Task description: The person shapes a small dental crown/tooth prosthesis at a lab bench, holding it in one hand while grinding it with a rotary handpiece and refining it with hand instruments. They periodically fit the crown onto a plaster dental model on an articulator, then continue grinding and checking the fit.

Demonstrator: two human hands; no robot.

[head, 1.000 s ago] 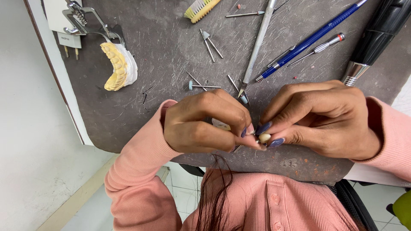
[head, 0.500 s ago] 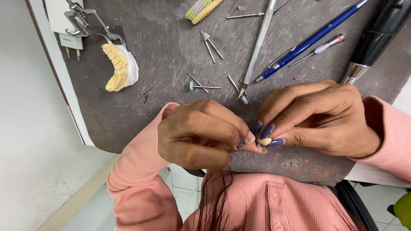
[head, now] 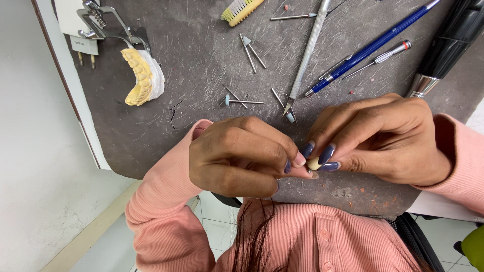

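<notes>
The small cream piece [head: 314, 163] is now pinched by both the left hand [head: 237, 158] and right hand [head: 383, 138], shifted toward 3 o'clock; it is judged well secured

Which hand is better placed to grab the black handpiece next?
Right, probably. The right hand lies just below the black handpiece and its metal end, while the left hand sits farther off. Both pinch the small cream piece.

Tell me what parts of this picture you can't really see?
- Small pale piece: mostly covered by the fingertips of left hand and right hand.
- Black handpiece: cut off by the top edge.
- Brush: handle cut off at the top.
- Small burs: too small to tell tip shapes.
</notes>
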